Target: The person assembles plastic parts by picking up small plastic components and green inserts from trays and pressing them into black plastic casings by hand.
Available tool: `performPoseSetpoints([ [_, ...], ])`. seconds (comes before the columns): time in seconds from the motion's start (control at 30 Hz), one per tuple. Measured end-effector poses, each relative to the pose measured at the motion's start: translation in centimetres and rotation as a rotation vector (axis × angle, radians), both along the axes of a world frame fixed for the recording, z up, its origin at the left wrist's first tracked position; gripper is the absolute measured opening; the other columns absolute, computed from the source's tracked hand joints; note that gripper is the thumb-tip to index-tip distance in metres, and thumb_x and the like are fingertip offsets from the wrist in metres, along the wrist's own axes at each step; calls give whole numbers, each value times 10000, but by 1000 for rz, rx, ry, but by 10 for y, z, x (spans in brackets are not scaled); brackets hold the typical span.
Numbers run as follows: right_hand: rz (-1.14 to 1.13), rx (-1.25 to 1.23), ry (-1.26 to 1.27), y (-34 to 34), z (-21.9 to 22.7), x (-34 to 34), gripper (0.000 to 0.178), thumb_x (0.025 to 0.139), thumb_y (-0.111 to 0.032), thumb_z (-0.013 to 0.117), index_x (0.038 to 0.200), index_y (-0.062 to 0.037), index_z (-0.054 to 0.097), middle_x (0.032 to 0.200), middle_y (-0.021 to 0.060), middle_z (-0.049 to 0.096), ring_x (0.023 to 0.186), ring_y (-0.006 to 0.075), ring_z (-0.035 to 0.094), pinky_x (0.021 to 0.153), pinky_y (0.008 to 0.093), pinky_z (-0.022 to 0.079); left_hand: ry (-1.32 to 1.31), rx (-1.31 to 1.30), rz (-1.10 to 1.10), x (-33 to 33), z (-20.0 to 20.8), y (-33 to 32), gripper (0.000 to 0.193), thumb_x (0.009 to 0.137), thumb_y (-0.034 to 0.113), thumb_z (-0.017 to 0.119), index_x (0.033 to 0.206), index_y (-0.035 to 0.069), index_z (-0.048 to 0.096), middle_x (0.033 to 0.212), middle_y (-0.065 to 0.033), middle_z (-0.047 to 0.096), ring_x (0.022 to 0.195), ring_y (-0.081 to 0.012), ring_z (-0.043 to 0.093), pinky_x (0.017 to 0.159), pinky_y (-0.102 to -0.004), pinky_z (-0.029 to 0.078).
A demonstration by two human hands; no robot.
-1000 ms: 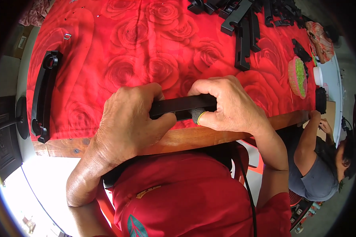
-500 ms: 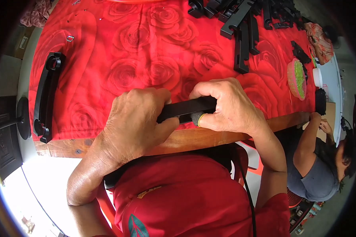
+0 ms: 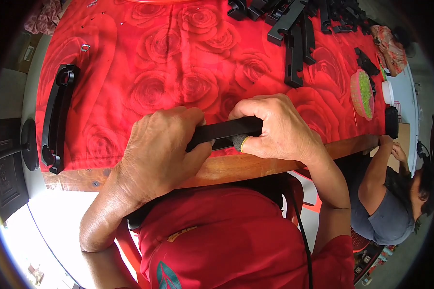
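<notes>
In my head view, the left hand [image 3: 159, 144] pinches the left end of a black bar [image 3: 229, 130] between thumb and fingers [image 3: 194, 115]. The right hand [image 3: 284, 127] pinches the right end in the same manner, with a grey cover [image 3: 237, 141] on its thumb. The bar is level with the near edge of the counter [image 3: 217, 169], around the middle; whether it touches there, I cannot tell.

I judge it light and stiff, like hard plastic, and a little slippery because it looks smooth. Thin walls could crack, so I would hold it by the long sides, close to its 2 ends.

The counter has wood at its near edge and a red rose-patterned cloth [image 3: 178, 48] over it. 1 black piece [image 3: 60, 120] lies along the left edge, close to the near left corner. A heap of black parts [image 3: 287, 21] is toward the far right corner, and a pink basket [image 3: 356, 96] near the right edge. Beyond that edge sits another person [image 3: 383, 207].
</notes>
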State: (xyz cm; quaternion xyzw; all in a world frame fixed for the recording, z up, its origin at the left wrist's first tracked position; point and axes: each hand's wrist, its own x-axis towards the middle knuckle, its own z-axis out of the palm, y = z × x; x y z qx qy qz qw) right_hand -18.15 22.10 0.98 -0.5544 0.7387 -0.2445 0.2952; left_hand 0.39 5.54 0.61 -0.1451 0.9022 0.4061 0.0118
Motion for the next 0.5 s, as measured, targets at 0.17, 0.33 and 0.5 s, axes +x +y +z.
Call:
performPoseSetpoints([
  [0.17, -16, 27, -12, -1, 1, 0, 284, 665, -59, 780, 942, -5, 741, 791, 111, 724, 690, 212, 699, 631, 346, 539, -6, -1, 39, 0, 1, 2, 218, 789, 172, 725, 917, -1, 692, 741, -188, 643, 702, -379, 676, 650, -460, 507],
  [0.33, 36, -76, 100, 1, -6, 1, 266, 656, -54, 780, 913, -27, 715, 756, 100, 692, 687, 253, 686, 615, 361, 532, 11, -1, 53, 1, -6, 5, 221, 763, 135, 727, 918, -13, 676, 748, -195, 636, 706, -367, 681, 651, -446, 512],
  [0.5, 114, -291, 271, 6, -17, 2, 285, 651, -59, 812, 913, -39, 703, 776, 87, 697, 675, 273, 667, 601, 377, 530, 112, -63, 38, 9, -10, 10, 304, 752, 119, 761, 1011, -1, 656, 834, -190, 646, 761, -373, 669, 687, -453, 523],
])
